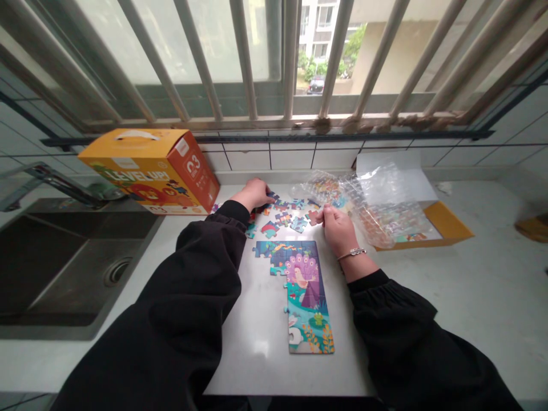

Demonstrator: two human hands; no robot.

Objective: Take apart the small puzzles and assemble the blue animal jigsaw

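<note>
A partly joined jigsaw puzzle (303,279) lies on the counter, its picture showing a purple peacock, a frog and a white rabbit. Beyond it spreads a group of loose puzzle pieces (298,224). My left hand (253,195) reaches to the far left of that group, its fingers closed at a dark blue puzzle piece (273,197). On the group's right side, my right hand (338,227) is curled, with thumb and finger together at the edge of a reddish-brown puzzle piece (313,217). Its other fingers are folded into the palm.
An orange carton (148,171) stands at the back left, beside the sink (77,268) and its faucet (55,180). Crumpled clear bubble wrap (372,200) lies against an opened white-and-orange box (449,222) at the right. A barred window rises behind the counter (462,308).
</note>
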